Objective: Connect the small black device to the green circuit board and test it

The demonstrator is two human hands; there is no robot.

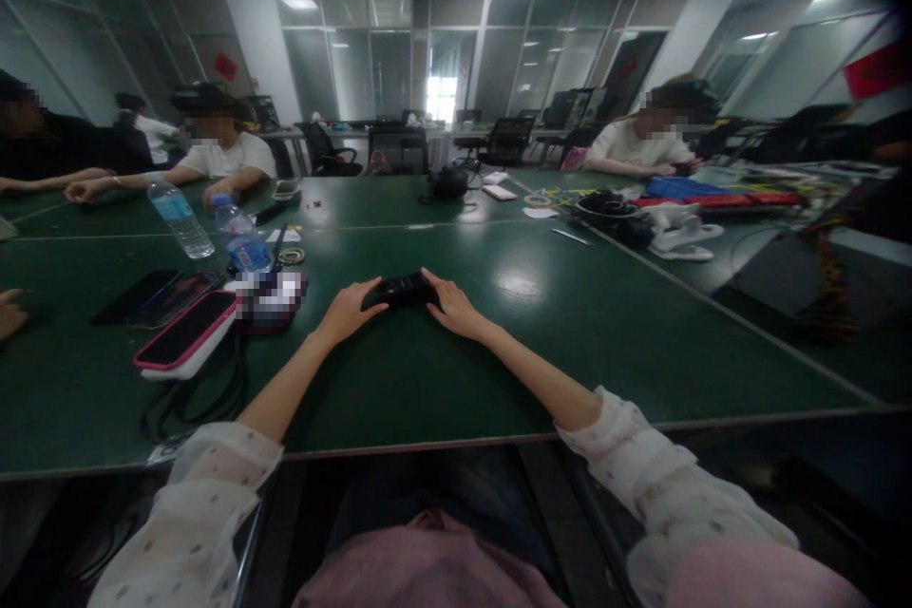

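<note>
A small black oblong device (406,290), with faint pale marks on its upper face, is on or just over the green table in front of me. I cannot tell whether it is a phone or a case. My left hand (352,306) grips its left end, with the thumb along the near side and the fingers round the far side. At the opposite end my right hand (451,304) holds it in the same way. Both hands partly cover its ends.
On my left are a pink-edged phone (189,331), dark phones (139,296), two water bottles (243,237) (181,220) and black cables (206,389). A black headset-like object (448,182) lies ahead. White straps (684,236) and a pen (571,237) lie right. People sit around the table (541,370).
</note>
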